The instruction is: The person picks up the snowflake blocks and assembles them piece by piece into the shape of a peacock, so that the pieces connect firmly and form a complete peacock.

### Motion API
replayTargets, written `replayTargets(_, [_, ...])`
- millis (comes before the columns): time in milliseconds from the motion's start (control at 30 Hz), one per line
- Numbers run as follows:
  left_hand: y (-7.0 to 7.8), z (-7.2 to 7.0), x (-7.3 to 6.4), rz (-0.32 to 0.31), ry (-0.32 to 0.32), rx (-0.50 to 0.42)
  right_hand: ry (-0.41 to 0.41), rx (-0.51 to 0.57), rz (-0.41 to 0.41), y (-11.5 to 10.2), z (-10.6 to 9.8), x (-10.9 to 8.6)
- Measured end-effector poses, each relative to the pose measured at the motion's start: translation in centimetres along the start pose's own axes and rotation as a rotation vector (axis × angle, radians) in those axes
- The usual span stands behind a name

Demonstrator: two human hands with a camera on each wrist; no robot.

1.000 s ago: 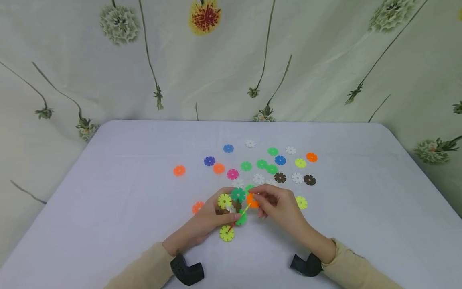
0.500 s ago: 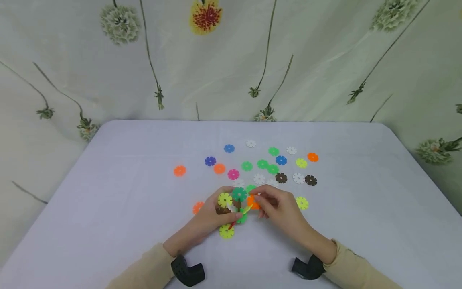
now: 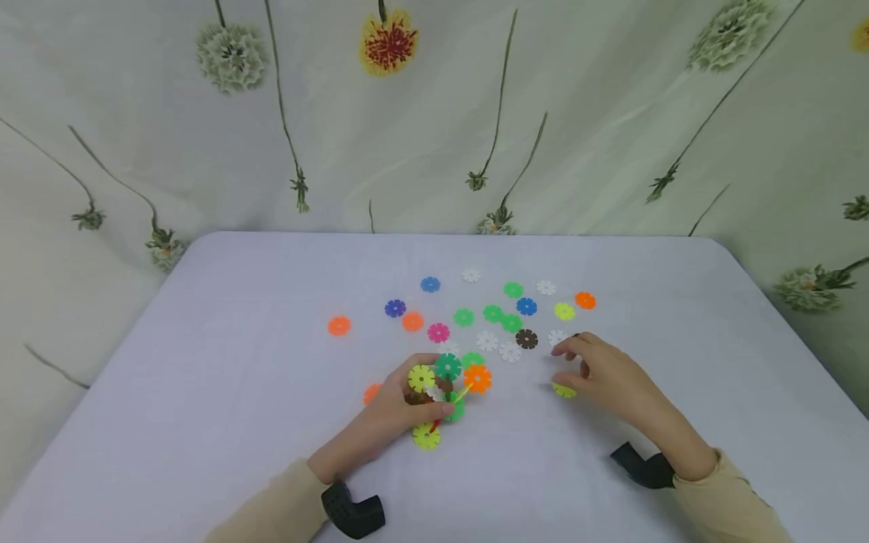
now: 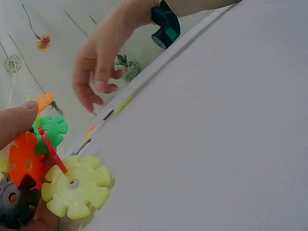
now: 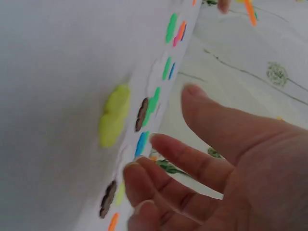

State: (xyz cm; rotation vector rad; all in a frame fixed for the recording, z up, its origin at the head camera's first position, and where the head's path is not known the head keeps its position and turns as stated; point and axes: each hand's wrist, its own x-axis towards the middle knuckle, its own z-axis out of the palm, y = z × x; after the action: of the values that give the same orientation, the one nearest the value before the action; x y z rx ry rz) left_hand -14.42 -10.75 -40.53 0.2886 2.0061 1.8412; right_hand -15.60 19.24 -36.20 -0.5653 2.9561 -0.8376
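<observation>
My left hand [image 3: 390, 407] grips a cluster of joined plastic snowflake discs, thumb on top. An orange disc [image 3: 478, 378] sticks out at the cluster's right side, with a teal disc [image 3: 448, 366] at the top. In the left wrist view, a red disc [image 4: 52, 150] seen edge-on slots into a pale yellow disc [image 4: 77, 185]. My right hand [image 3: 611, 377] hovers over the table with loosely bent fingers and holds nothing. It partly covers a yellow disc [image 3: 565, 391] and a white disc [image 3: 557, 337]. A brown disc [image 5: 108, 198] near it is mostly hidden in the head view.
Loose discs lie scattered beyond the hands, among them a pink one [image 3: 438, 332], a brown one [image 3: 526, 338] and an orange one [image 3: 339, 326] farther left. The white table [image 3: 258, 279] ends at a flower-printed cloth [image 3: 434, 136].
My right hand has let go of the orange disc and moved right, to above the yellow disc. The orange disc stays on the cluster, which my left hand still holds in nearly the same place.
</observation>
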Motion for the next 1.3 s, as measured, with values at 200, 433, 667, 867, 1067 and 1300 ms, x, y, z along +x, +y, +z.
replayTargets(200, [-0.2,-0.4,0.2,0.008,-0.037,-0.065,-0.104,-0.032,-0.001,1.8,0.5,0.0])
replayTargets(433, [-0.1,-0.4,0.2,-0.020,-0.067,-0.152,-0.058,0.174,-0.019,0.7,1.2,0.5])
replayTargets(667, [0.1,-0.2,0.2,-0.021,-0.056,-0.198,-0.050,0.664,0.027,-2.1,2.6,1.6])
replayTargets(867, [0.4,0.1,0.2,-0.025,-0.041,-0.163,-0.090,0.805,0.018,-3.9,4.1,1.6])
replayTargets(1067, [0.8,0.1,0.4,-0.055,-0.057,-0.074,-0.082,0.841,0.029,-4.9,4.8,1.2])
replayTargets(1300, [0.7,0.3,0.5,-0.042,-0.034,-0.010,-0.091,0.875,0.074,-5.3,4.4,1.9])
